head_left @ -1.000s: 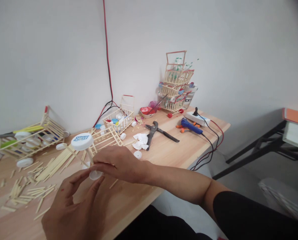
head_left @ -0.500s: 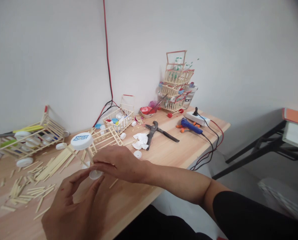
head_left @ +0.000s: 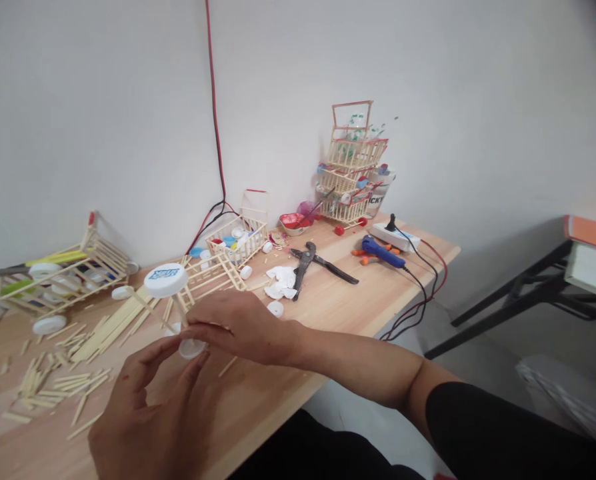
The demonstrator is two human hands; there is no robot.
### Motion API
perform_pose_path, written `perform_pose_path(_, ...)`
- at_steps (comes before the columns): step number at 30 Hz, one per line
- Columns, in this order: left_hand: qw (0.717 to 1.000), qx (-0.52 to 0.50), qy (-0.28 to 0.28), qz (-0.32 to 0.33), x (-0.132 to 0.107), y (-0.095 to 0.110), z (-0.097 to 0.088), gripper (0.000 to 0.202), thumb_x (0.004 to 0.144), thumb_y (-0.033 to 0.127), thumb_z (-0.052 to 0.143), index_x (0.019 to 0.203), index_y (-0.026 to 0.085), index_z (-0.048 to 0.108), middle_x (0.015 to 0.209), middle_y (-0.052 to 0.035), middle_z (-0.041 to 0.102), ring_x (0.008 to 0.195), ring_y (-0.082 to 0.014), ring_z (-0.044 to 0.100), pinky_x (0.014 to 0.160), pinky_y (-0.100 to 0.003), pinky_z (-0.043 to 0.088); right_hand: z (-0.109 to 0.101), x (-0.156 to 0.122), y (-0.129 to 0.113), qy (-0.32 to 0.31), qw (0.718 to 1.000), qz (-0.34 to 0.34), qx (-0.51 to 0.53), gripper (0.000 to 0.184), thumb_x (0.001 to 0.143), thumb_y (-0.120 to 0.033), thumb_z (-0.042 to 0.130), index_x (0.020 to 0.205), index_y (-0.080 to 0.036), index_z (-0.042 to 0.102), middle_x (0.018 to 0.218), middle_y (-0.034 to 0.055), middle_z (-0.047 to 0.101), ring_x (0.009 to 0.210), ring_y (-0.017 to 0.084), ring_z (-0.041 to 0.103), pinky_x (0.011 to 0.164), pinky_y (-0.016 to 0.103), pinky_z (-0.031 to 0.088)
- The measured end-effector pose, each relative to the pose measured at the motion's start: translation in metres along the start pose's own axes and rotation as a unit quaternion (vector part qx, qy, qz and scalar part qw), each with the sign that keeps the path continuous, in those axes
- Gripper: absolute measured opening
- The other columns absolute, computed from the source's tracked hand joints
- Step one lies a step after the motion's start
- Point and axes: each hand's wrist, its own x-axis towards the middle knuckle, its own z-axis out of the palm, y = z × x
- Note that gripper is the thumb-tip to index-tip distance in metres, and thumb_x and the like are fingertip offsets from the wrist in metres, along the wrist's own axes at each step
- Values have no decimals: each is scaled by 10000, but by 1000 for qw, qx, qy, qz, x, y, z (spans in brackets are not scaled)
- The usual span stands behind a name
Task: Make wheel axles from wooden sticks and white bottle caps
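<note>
Both hands hold a small axle above the wooden table (head_left: 298,320): a thin wooden stick with a white bottle cap at each end. My right hand (head_left: 238,327) pinches the stick just above the lower white cap (head_left: 192,349). My left hand (head_left: 153,413) has thumb and fingers closed around that lower cap from below. The upper cap (head_left: 167,279), white with blue print, stands free at the stick's top.
Loose wooden sticks (head_left: 53,383) litter the table's left. Stick-built baskets holding caps stand at far left (head_left: 63,273) and centre (head_left: 238,240); a stack of carts (head_left: 353,173) rises at the back. Pliers (head_left: 308,263), a blue glue gun (head_left: 381,253), a power strip (head_left: 395,237) and cables lie on the right.
The upper cap has swayed slightly; my left hand has shifted a little to the right. My right hand keeps its pinch.
</note>
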Motion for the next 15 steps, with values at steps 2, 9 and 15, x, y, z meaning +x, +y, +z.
perform_pose_path(2,1000,-3,0,-2,-1,1,1,470,755,687,700,1098,367,718,1178,20,778,1186,-327,691,1064,-460,509,0,0,0,-3,1000,5,0,350,1136,-375,413,851,-200,518,833,4,615,825,121,549,810,244,411)
perform_pose_path(9,999,-43,-1,-9,-2,6,3,503,746,690,729,1117,351,727,1202,-8,767,1219,-343,677,1148,-515,459,-1,0,0,-15,1000,25,9,344,1128,-366,421,827,-209,480,814,-7,578,807,120,533,783,250,389)
perform_pose_path(15,998,-59,-18,9,-3,10,0,499,775,660,720,1182,370,714,1258,-10,743,1227,-343,657,1144,-550,459,-8,3,-6,16,996,60,65,376,1104,-366,474,765,-208,447,759,-28,515,768,111,501,750,242,374)
